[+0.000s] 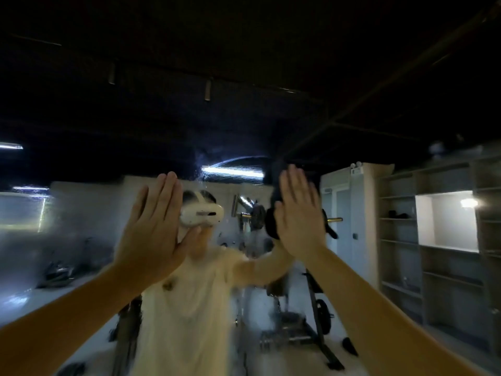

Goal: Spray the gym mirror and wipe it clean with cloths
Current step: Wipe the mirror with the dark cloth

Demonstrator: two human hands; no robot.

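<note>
Both hands are raised flat toward the glass in the head view. The left hand [154, 226] is spread, fingers straight and close together, palm facing the mirror [81, 226]. No cloth shows under it, and I cannot tell whether the palm touches the glass or is held just off it. The right hand [301, 218] is likewise flat, with straight fingers pressing a dark cloth [272, 223] against the mirror. The cloth bulges out past the hand on its left edge and above the fingertips, so it is pinned under the palm, not gripped.

The mirror fills most of the view. Its surface looks hazy and wet, with fine arcing streaks across the reflected light strip [233, 170] just above and left of the cloth, and a cloudy film over the left part of the glass. Between the hands it shows a person in a pale top wearing a white headset [202, 214], with weight equipment [254, 215] behind them. Shelving [398, 232] stands at the right. No spray bottle is in view.

By my reading the spraying is done here and the wiping step is in hand, with much of the glass yet to be cleared. The next move calls for firm, even pressure through the right palm while sweeping the cloth in overlapping passes through the streaked patch and out into the cloudy area at the left. The cloth must stay flat so that it does not slip from under the fingers.
</note>
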